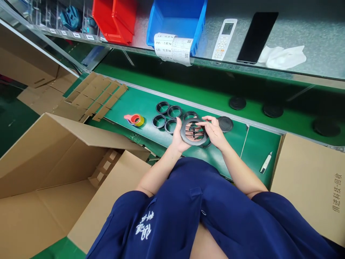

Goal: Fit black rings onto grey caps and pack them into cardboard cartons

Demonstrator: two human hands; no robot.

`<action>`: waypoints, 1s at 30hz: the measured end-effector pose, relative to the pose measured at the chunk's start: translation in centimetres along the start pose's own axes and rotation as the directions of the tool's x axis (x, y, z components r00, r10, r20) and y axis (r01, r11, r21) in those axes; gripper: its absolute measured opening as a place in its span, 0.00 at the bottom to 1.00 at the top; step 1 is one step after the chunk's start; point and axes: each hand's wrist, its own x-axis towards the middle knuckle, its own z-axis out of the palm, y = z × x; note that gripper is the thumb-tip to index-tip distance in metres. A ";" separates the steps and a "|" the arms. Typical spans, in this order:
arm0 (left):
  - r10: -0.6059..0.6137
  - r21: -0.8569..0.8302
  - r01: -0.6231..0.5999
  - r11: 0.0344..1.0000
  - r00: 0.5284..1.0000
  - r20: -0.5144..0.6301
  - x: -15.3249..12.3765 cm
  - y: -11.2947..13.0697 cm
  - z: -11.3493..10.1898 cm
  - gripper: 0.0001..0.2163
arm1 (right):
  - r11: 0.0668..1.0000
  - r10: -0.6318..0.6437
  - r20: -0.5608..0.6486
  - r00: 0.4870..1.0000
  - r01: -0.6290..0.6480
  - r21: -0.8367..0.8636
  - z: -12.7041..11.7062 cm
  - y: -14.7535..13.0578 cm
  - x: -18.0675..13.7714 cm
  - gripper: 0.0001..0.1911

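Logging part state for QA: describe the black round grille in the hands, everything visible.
The grille is a black disc, plastic by its look: a flat outer ring around parallel slats with open gaps. It looks whole. It is held over the green table, face tilted toward the camera. The left hand grips its left rim; the right hand has fingers on its right rim. Loose black rings lie just behind it.
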 end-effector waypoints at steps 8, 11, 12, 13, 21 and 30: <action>-0.087 -0.013 0.086 0.996 0.986 -0.141 1.5 -1.0 -2.4 0.37 | 0.946 -0.194 0.276 0.941 0.254 -0.200 1.3 1.2 -2.9 0.37; -0.241 -0.003 0.247 0.969 0.941 -0.240 1.8 -2.5 -4.1 0.36 | 0.939 -0.142 0.375 0.916 0.245 -0.243 3.4 1.8 -5.0 0.50; -0.271 0.011 0.283 0.959 0.928 -0.257 1.9 -3.1 -4.6 0.35 | 0.948 -0.098 0.383 0.918 0.203 -0.244 4.2 2.2 -5.6 0.53; -0.290 0.028 0.308 0.951 0.918 -0.269 1.9 -3.6 -5.1 0.35 | 0.958 -0.058 0.393 0.918 0.162 -0.236 5.0 2.7 -6.1 0.55; -0.207 0.206 0.354 0.912 0.832 -0.514 1.6 -2.0 -7.1 0.38 | 0.811 0.301 0.178 0.937 -0.153 -0.564 8.0 9.4 -6.6 0.61; -0.160 0.142 0.282 0.949 0.818 -0.552 0.5 0.4 -10.2 0.28 | 0.744 0.334 0.278 0.901 -0.071 -0.665 9.0 10.8 -5.4 0.55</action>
